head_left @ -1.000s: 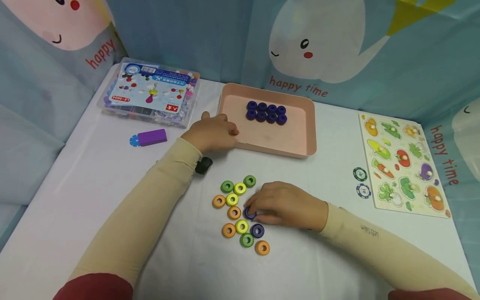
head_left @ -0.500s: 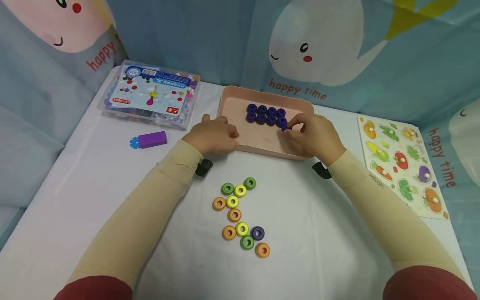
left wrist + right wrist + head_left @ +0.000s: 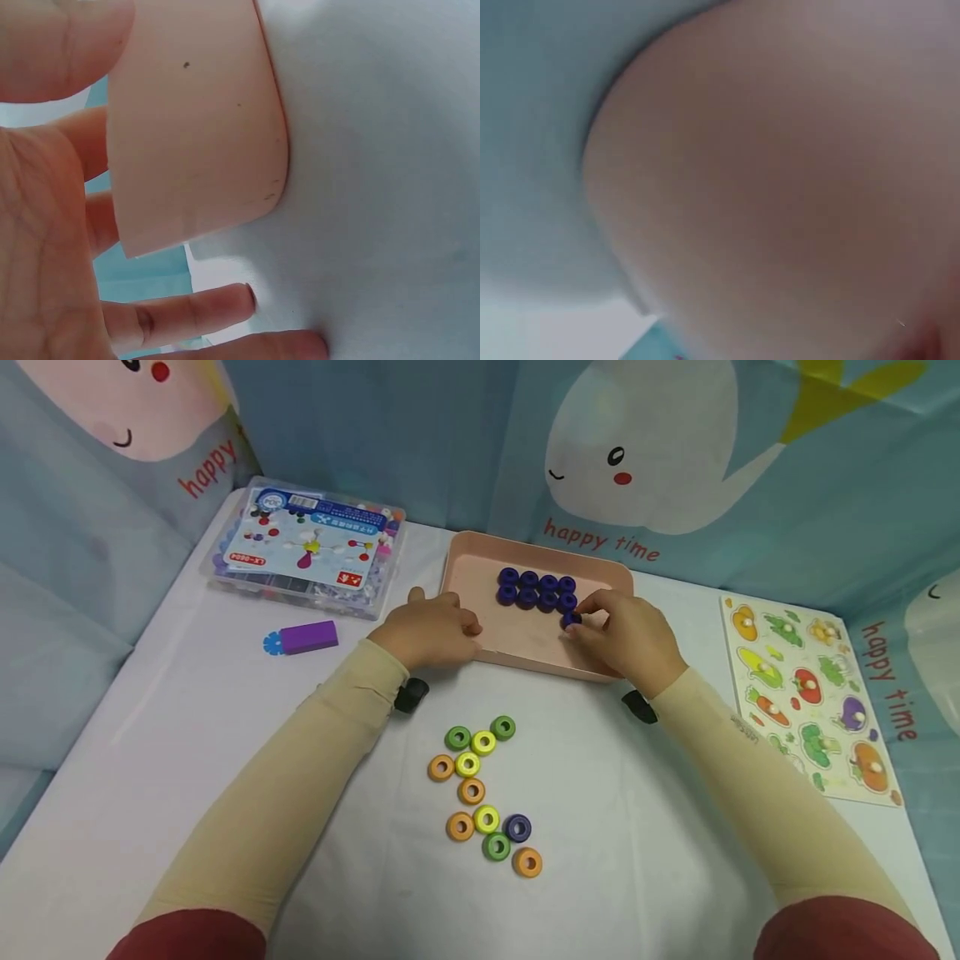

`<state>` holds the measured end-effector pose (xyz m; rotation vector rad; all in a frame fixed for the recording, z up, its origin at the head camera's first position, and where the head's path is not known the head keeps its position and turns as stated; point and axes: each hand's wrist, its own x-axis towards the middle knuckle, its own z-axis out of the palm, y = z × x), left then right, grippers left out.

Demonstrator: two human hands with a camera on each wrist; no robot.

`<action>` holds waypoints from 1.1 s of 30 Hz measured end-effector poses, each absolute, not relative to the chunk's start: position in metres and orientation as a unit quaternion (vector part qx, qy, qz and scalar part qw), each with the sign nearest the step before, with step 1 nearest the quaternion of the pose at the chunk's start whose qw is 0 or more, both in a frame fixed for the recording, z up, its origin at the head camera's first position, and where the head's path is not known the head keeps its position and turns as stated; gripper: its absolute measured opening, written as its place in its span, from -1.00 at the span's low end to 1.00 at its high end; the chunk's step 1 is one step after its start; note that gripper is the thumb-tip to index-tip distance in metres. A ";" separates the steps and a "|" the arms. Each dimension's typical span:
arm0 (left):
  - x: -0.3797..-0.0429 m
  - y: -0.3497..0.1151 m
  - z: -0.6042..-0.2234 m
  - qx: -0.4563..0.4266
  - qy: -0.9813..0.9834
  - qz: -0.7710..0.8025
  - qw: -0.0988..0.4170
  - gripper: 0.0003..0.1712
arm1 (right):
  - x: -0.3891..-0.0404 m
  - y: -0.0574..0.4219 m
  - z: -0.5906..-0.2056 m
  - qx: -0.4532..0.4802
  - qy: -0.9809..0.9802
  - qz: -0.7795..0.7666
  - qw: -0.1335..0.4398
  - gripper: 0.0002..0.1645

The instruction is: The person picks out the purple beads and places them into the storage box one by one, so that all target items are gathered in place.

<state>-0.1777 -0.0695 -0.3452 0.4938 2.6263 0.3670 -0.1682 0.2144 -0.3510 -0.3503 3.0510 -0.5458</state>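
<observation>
In the head view, a pink tray (image 3: 525,647) stands at the back of the table with two rows of dark purple ring beads (image 3: 527,599) inside. My right hand (image 3: 636,633) reaches over its front right part and pinches another purple bead (image 3: 571,621) between thumb and fingers, just in front of the rows' right end. My left hand (image 3: 427,631) holds the tray's front left corner. The left wrist view shows the thumb (image 3: 60,45) across the wall's edge and some fingers behind the tray wall (image 3: 199,127). The right wrist view is mostly a blurred tray wall (image 3: 765,172).
Loose beads lie mid-table: green (image 3: 503,727), yellow (image 3: 487,819), orange (image 3: 527,862) and one purple (image 3: 517,828). A clear plastic box (image 3: 307,547) and a purple block (image 3: 309,637) are at left. A vegetable peg puzzle (image 3: 810,693) lies at right.
My right hand picked up a purple bead from the loose group, carried it up into the tray, and now holds it slightly nearer the tray's front. The left hand has stayed at the corner.
</observation>
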 end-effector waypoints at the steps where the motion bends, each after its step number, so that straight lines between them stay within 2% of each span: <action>1: -0.178 -0.069 -0.345 0.178 0.950 0.133 0.221 -0.48 | -0.160 0.213 -0.349 -0.122 0.976 -0.182 0.001 -0.67; 3: -0.177 -0.069 -0.345 0.178 0.950 0.131 0.222 -0.47 | -0.139 0.211 -0.345 -0.168 0.964 -0.204 -0.014 -0.74; 6: -0.176 -0.069 -0.346 0.178 0.950 0.128 0.223 -0.46 | -0.100 0.205 -0.348 -0.300 0.922 -0.245 -0.016 -0.83; 9: -0.176 -0.070 -0.346 0.176 0.950 0.125 0.225 -0.45 | -0.063 0.199 -0.360 -0.439 0.859 -0.264 0.022 -0.80; 12: -0.175 -0.071 -0.346 0.174 0.950 0.127 0.224 -0.45 | -0.036 0.194 -0.371 -0.516 0.815 -0.259 0.047 -0.77; 17: -0.175 -0.071 -0.346 0.174 0.949 0.134 0.226 -0.45 | -0.018 0.191 -0.376 -0.545 0.800 -0.248 0.036 -0.75; 33: -0.174 -0.070 -0.345 0.181 0.949 0.130 0.222 -0.44 | -0.017 0.185 -0.374 -0.578 0.787 -0.211 0.034 -0.84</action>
